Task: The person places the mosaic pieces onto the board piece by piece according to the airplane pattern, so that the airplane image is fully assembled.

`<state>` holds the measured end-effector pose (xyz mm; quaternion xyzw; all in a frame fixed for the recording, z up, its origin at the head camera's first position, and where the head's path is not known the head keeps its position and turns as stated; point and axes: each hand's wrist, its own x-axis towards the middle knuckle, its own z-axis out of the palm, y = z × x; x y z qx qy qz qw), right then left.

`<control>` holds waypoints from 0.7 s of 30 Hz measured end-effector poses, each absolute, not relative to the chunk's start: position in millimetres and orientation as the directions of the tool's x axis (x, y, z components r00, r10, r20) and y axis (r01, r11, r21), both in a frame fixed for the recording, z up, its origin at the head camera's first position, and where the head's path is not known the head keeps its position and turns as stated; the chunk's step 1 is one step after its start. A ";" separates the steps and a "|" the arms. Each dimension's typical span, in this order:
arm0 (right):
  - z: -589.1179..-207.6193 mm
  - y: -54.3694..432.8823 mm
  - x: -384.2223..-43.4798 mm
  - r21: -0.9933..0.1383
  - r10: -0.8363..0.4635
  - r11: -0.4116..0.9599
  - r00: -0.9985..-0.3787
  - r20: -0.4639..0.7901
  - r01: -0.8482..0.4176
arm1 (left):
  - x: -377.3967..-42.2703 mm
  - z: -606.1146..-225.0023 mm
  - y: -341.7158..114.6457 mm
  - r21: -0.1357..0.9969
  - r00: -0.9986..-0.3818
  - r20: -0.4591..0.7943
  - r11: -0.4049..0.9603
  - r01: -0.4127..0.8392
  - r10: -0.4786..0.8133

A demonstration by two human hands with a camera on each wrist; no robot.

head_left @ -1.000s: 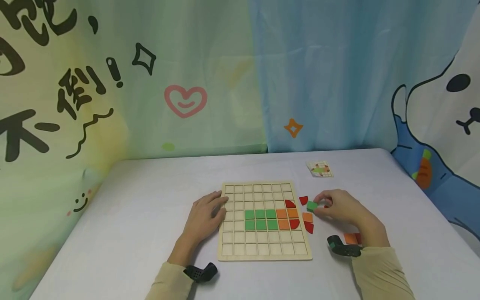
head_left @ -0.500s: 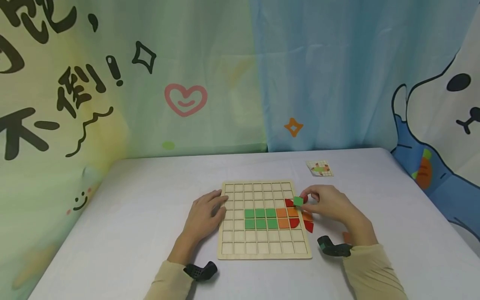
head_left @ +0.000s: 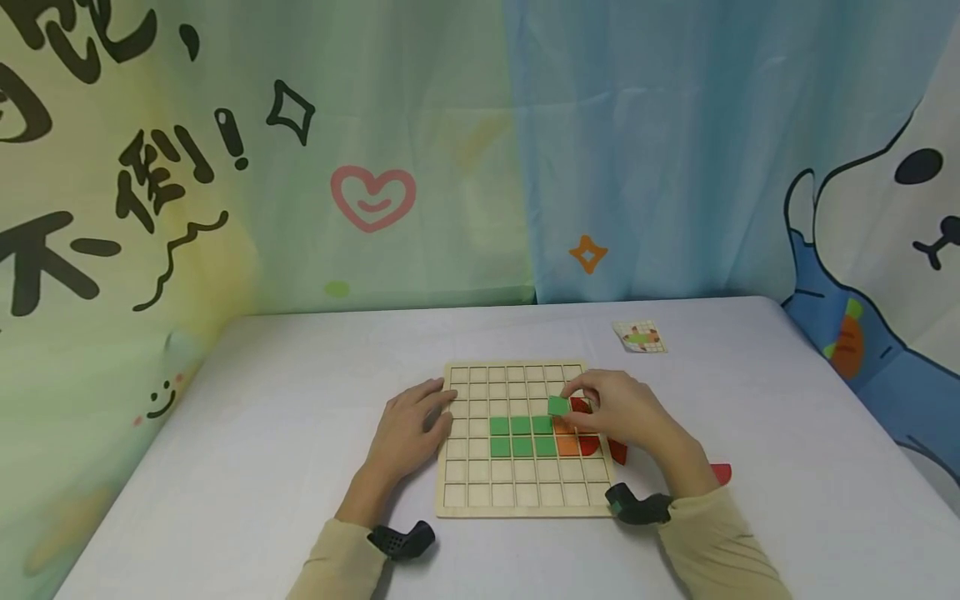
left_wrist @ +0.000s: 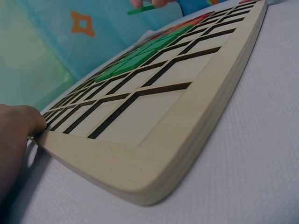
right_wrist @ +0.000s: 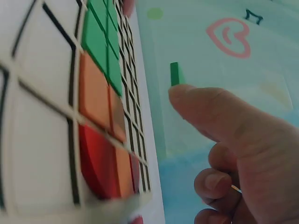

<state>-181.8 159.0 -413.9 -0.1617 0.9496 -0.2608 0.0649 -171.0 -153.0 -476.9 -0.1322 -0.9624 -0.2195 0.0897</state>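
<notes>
My right hand pinches a green square tile between thumb and fingertips, raised over the wooden grid board. In the right wrist view the tile shows edge-on past the thumb. Green tiles fill two rows of three cells, with orange tiles to their right. A rounded red piece sits at the end of the lower row; another red piece lies in the row above, partly behind the fingers. My left hand rests at the board's left edge, fingertips on the rim.
A small picture card with a coloured grid pattern lies on the white table behind the right hand. Loose red pieces lie right of the board, one by its edge and another near the right sleeve.
My right hand has carried the green tile leftward, from beside the board's right edge to over the grid. The left hand has stayed in place.
</notes>
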 end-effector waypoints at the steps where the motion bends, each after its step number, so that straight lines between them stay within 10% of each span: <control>1: -414.5 156.1 -181.1 -0.523 -0.346 0.806 -0.937 -0.038 -0.276 | -171.2 -476.9 -153.1 0.398 -0.949 0.229 0.869 0.295 0.217; 21: -423.2 104.1 -166.9 -0.498 -0.475 0.751 -0.879 0.049 -0.433 | -171.0 -476.9 -153.4 0.402 -0.946 0.236 0.865 0.302 0.221</control>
